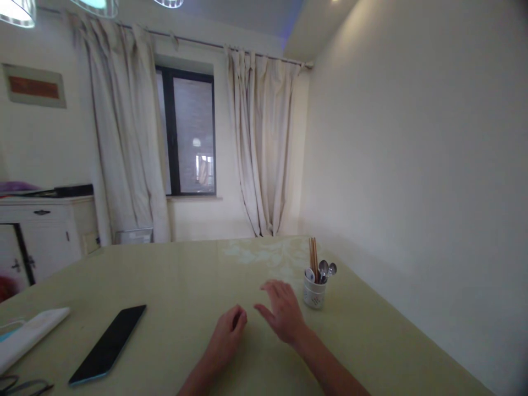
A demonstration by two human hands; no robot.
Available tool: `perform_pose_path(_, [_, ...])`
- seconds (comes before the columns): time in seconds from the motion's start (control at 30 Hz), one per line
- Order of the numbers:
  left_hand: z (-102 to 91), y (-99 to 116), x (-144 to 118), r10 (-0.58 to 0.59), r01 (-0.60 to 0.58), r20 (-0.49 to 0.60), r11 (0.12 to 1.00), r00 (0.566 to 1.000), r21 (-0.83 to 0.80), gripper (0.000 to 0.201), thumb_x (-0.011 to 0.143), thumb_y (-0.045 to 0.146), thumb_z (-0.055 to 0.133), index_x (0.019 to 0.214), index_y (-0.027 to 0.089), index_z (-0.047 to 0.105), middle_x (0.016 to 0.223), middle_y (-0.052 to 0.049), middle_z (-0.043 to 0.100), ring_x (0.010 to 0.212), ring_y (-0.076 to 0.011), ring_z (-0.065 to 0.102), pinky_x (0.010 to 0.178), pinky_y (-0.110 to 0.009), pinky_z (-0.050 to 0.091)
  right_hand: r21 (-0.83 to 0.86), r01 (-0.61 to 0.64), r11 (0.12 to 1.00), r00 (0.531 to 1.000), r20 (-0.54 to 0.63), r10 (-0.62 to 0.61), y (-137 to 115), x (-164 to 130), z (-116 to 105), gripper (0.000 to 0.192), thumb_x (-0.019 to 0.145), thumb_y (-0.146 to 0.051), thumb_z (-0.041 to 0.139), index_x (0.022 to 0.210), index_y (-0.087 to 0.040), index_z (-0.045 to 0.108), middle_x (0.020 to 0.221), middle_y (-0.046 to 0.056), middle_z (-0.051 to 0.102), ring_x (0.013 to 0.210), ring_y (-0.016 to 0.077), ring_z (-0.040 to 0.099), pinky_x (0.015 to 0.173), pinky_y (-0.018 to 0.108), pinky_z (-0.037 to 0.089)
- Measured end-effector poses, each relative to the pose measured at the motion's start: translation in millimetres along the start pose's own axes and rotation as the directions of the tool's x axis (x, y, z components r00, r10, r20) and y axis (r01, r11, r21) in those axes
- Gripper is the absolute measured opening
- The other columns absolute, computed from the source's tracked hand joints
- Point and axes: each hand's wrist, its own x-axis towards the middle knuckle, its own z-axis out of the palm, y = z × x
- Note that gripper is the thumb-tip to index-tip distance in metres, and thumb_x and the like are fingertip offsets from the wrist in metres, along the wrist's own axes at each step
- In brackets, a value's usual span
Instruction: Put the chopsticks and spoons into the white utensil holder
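Observation:
My left hand (226, 335) rests on the pale green table (181, 275) with its fingers curled in and nothing held. My right hand (282, 311) hovers just beside it, fingers spread and empty, palm down. A short way to the right of my right hand stands a small white cup (314, 290) holding brown chopsticks (313, 256) and metal spoons (325, 269). A dark phone (109, 344) lies flat on the table to the left of my left hand.
A white folded cloth or packet (28, 334) lies at the table's left edge, with glasses (20, 385) near the bottom left corner. A white cabinet (45, 231) stands at the left. Behind the table are curtains and a window (190, 132); a bare wall runs along the right.

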Motion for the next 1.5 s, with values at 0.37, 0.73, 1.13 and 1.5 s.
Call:
perform_pose_path(0.37, [14.4, -20.1, -15.6, 0.261, -0.281, 0.121, 0.940, 0.958, 0.194, 0.019, 0.083, 0.025, 0.060, 0.082, 0.022, 0.079, 0.080, -0.009, 0.081, 0.071, -0.0193, 0.073, 0.065, -0.024, 0.056, 0.627, -0.197, 0.754, 0.963, 0.267, 0.029, -59.5, -12.1, 43.2, 0.070, 0.094, -0.079, 0.049, 0.116, -0.019, 0.078, 0.105, 0.011, 0.078, 0.097, 0.0268, 0.071, 0.090, 0.036, 0.053])
perform_pose_path(0.73, [5.2, -27.0, -19.8, 0.258, -0.269, 0.086, 0.952, 0.962, 0.148, 0.023, 0.082, 0.029, 0.062, 0.063, 0.019, 0.073, 0.064, -0.005, 0.076, 0.060, -0.0164, 0.071, 0.056, -0.018, 0.051, 0.600, -0.220, 0.769, 0.945, 0.328, 0.015, -62.2, -14.7, 55.2, 0.089, 0.091, -0.093, 0.031, 0.110, -0.020, 0.079, 0.099, 0.010, 0.078, 0.090, 0.0249, 0.070, 0.085, 0.033, 0.053])
perform_pose_path(1.13, [8.4, -22.9, -16.1, 0.193, -0.224, 0.196, 0.963, 0.961, 0.150, 0.025, 0.079, 0.033, 0.059, 0.065, 0.021, 0.077, 0.065, -0.006, 0.076, 0.064, -0.0189, 0.070, 0.057, -0.021, 0.051, 0.576, -0.200, 0.792, 0.957, 0.287, 0.033, -59.5, -19.1, 61.7, 0.093, 0.088, -0.096, 0.024, 0.101, -0.022, 0.079, 0.092, 0.009, 0.076, 0.086, 0.0247, 0.070, 0.081, 0.033, 0.054])
perform_pose_path(1.5, [6.6, -13.0, -15.6, 0.170, -0.233, 0.262, 0.944, 0.950, 0.233, 0.023, 0.079, 0.029, 0.063, 0.080, 0.023, 0.084, 0.081, -0.008, 0.083, 0.073, -0.0224, 0.077, 0.067, -0.025, 0.055, 0.619, -0.213, 0.756, 0.956, 0.293, 0.030, -60.0, -18.0, 53.0, 0.095, 0.089, -0.095, 0.023, 0.110, -0.021, 0.079, 0.102, 0.013, 0.080, 0.095, 0.0284, 0.074, 0.087, 0.038, 0.055])
